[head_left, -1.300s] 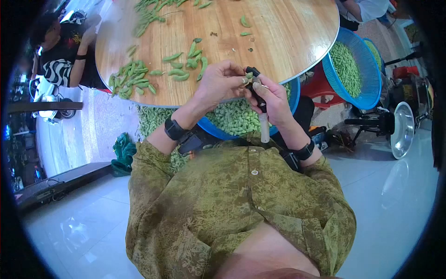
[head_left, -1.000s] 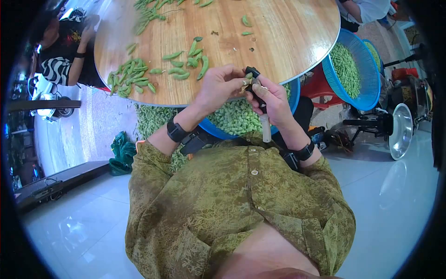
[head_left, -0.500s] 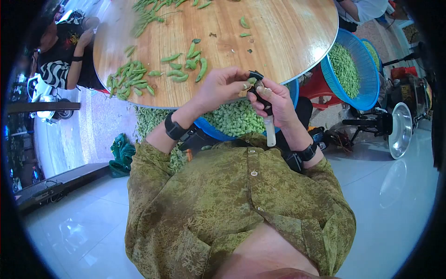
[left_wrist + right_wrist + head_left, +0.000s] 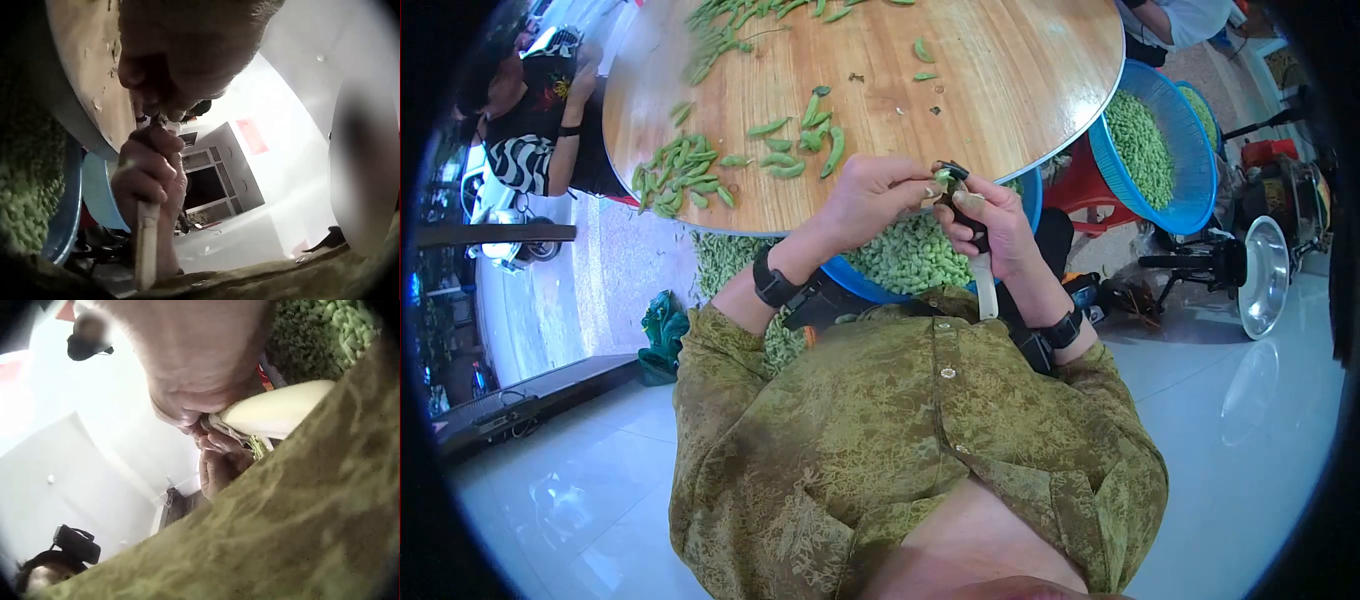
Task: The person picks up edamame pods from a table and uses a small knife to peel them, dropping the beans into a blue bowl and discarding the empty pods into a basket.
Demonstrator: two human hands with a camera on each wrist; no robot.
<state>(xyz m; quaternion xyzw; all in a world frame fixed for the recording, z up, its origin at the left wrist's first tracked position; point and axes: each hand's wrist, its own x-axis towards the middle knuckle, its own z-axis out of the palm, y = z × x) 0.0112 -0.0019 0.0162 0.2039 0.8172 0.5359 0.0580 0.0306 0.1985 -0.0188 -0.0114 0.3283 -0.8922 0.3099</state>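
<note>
My left hand (image 4: 875, 195) pinches a small pale-green bean pod (image 4: 943, 177) between thumb and fingertips, at the head of the tool in my right hand. My right hand (image 4: 997, 222) grips this tool (image 4: 986, 290), which has a black upper part and a long pale end pointing back toward my body. In the left wrist view, the fingers (image 4: 147, 172) of the right hand curl round it. The pale end (image 4: 278, 409) looks broad in the right wrist view. Under the hands and the table edge stands a blue tub (image 4: 865, 282) of shelled green beans (image 4: 915, 255).
Loose green pods (image 4: 680, 175) lie on the round wooden table (image 4: 990, 100), with several more near its middle. At the right, a blue basket (image 4: 1205, 190) of green beans stands above a red stool (image 4: 1090, 190). A person (image 4: 530, 120) sits at the left.
Both hands stay together over the table edge, shifting slightly. The pod between them now shows a paler face at the tool's head. The tool's pale end has swung a little to the right.
</note>
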